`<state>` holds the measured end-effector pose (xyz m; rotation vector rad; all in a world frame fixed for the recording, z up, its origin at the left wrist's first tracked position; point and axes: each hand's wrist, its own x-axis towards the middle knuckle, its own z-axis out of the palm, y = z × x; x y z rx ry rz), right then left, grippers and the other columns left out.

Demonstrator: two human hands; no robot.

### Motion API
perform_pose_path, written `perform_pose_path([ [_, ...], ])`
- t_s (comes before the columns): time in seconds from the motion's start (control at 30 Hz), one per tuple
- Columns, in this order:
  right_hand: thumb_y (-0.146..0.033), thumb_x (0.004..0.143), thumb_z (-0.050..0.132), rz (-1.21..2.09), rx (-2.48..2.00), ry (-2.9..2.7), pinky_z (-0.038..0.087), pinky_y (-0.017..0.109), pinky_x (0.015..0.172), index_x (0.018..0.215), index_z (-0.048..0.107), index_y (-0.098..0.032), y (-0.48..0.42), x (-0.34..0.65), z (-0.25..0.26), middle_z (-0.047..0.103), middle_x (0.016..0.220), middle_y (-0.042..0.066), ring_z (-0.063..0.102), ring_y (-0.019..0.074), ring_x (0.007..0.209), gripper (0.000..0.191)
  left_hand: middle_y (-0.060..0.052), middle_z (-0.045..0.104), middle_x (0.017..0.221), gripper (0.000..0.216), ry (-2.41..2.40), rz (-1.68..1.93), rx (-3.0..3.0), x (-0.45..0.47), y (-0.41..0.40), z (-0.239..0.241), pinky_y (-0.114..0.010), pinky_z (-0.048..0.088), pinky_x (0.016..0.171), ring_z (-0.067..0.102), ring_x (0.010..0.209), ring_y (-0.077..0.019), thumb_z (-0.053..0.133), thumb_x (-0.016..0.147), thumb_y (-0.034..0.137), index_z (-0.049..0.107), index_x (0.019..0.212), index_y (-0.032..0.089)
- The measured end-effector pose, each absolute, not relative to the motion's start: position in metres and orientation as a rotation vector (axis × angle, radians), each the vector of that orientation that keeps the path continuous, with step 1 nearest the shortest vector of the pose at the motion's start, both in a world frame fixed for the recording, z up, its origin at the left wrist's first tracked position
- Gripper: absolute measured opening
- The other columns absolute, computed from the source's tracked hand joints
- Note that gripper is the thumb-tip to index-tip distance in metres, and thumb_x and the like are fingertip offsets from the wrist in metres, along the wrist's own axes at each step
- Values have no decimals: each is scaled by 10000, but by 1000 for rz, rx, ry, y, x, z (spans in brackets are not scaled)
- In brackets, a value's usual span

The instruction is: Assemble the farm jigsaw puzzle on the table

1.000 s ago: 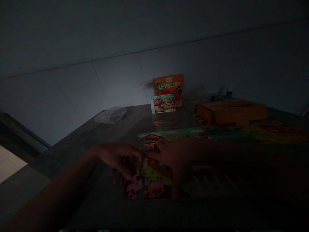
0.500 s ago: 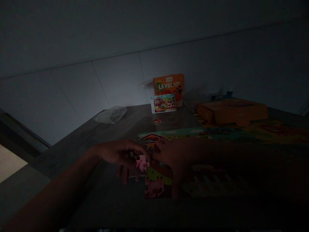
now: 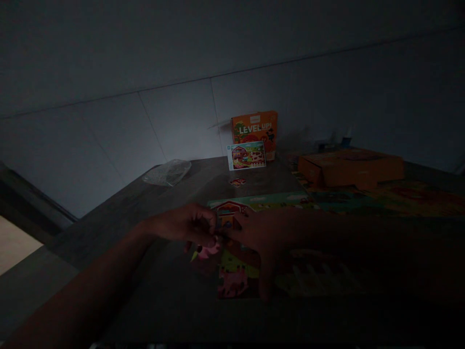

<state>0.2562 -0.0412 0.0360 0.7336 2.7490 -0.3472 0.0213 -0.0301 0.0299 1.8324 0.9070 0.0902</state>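
Pinched in my left hand [image 3: 191, 224] is a pink jigsaw piece [image 3: 209, 250] with dark spots and a greenish tip. It hangs at the left edge of a partly joined farm jigsaw puzzle [image 3: 232, 283], which shows a red barn, a pig and a white fence. My right hand [image 3: 267, 237] lies spread flat on the puzzle, fingers pointing left and thumb toward the front edge. Its forearm hides much of the puzzle's right part. Under the held piece, dim light makes the table surface hard to read.
A picture card [image 3: 247, 156] of the farm scene leans on an orange "LEVEL UP!" box [image 3: 271, 121] by the wall. Before it lies a small red puzzle piece [image 3: 238, 182]. A clear plastic bag [image 3: 167, 173] rests back left; an orange box lid [image 3: 348, 167] stands right, by another colourful puzzle [image 3: 385, 198].
My left hand has turned the pink piece, which now tilts down to the left, and its fingers have curled more. My right hand stays in place.
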Motion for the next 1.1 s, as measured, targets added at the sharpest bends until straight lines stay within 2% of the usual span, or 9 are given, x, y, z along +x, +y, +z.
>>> perform_pose_path([
  [0.1,-643,422,851,-377,731,2744,426,574,964,1502,349,-197,-40,257,35,370,1460,218,379,500,1287,1272,-60,747,886,288,813,40,1842,21,-32,31,-181,517,528,683,656,-124,795,765,351,640,905,153],
  [0.2,-652,417,849,-381,740,2729,415,599,968,1499,355,-208,-37,257,30,378,1453,215,358,514,1300,1269,-71,754,889,253,746,-15,1890,24,-35,31,-199,526,566,691,674,-136,777,793,316,700,981,164],
  [0.3,-659,382,852,-364,735,2733,410,612,964,1500,351,-183,-36,255,28,359,1463,231,338,534,1305,1314,-75,752,840,163,639,-29,2029,32,-39,28,-207,524,603,692,709,-152,727,844,292,749,943,165],
  [0.43,-652,389,855,-306,690,2713,411,561,978,1509,329,-172,-39,253,34,363,1458,230,346,504,1315,1327,-93,748,893,159,457,-71,2146,44,-44,23,-256,528,723,684,813,-181,704,866,300,768,942,175],
  [0.67,-675,423,832,-298,726,2694,432,538,949,1412,480,-135,-39,254,35,437,1385,220,416,478,1251,1180,-96,735,944,79,392,-5,2230,50,-46,24,-362,485,919,634,1008,-231,720,847,248,772,891,207],
  [0.87,-628,390,870,-337,733,2723,396,572,981,1522,305,-212,-40,255,34,355,1468,215,328,515,1316,1332,-79,746,929,125,431,-75,2209,43,-45,24,-258,511,747,674,830,-181,716,841,196,768,952,176],
  [1.1,-609,450,858,-300,744,2705,433,623,920,1565,113,-275,-43,255,36,278,1499,255,316,569,1301,1382,-71,757,941,158,379,-64,2249,44,-47,23,-248,515,752,684,826,-176,688,856,171,769,987,204],
])
